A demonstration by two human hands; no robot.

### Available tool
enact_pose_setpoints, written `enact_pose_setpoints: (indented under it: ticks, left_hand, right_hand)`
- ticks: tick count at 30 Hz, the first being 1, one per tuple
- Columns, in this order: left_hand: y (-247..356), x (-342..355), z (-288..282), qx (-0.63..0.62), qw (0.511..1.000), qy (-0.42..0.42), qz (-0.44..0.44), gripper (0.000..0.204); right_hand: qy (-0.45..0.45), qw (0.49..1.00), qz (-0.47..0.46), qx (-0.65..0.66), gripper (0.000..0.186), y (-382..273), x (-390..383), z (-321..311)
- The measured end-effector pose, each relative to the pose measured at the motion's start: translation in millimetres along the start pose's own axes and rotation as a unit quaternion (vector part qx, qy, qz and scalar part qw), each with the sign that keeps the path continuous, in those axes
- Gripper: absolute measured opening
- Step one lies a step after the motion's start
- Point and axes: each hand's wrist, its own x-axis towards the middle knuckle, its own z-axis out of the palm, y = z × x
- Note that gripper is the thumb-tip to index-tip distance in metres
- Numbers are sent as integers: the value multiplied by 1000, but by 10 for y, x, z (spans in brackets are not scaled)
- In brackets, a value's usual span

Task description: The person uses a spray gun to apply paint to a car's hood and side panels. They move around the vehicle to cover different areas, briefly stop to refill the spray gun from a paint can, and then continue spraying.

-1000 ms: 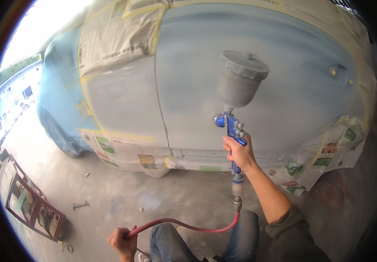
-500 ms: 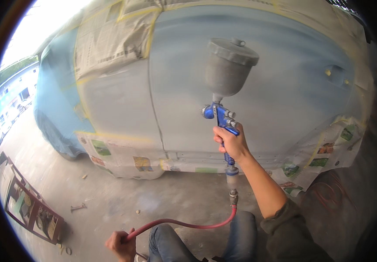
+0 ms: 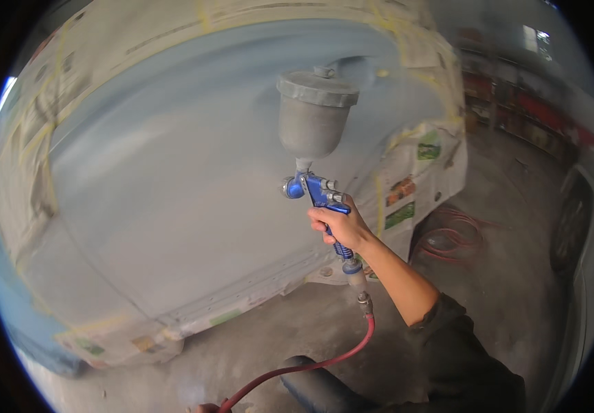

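My right hand (image 3: 342, 224) is wrapped round the handle of a blue spray gun (image 3: 317, 189), fingers at its trigger. A grey lidded paint cup (image 3: 314, 117) stands upright on top of the gun. From the fitting under the handle, a red air hose (image 3: 317, 365) curves down to the lower edge. There a sliver of my left hand (image 3: 207, 408) shows, closed on the hose; most of it is cut off. The gun's nozzle points left, in front of a vehicle's side panel (image 3: 194, 186) coated light grey, with blue showing along its top. Any gap between nozzle and panel is hard to judge.
Masking paper (image 3: 414, 172) and yellow tape border the panel. Coiled red hose (image 3: 452, 234) lies on the concrete floor (image 3: 476, 310) at right. Another car (image 3: 579, 275) stands at the far right edge, and cluttered shelves (image 3: 517, 103) line the back.
My view has swung right, bringing the coiled hose, shelves and other car into sight. The spray gun is now nearer the panel's right end. My left hand has slipped mostly below the picture.
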Motion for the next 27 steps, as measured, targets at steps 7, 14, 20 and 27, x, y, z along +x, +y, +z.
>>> enact_pose_setpoints:
  ticks: [7,14,20,27]
  left_hand:
    - [671,395,68,-71,995,3,63,15]
    - [194,397,582,-90,988,-43,115,10]
    - [458,396,902,-113,982,-99,119,13]
    - [989,298,1189,-110,978,-149,100,17]
  right_hand:
    - [66,998,11,-1,14,95,175,-667]
    - [148,988,-25,-41,16,422,26,-971]
    - [214,974,-54,-47,14,307,160,-1604]
    - [309,927,-184,-103,22,690,96,-2136]
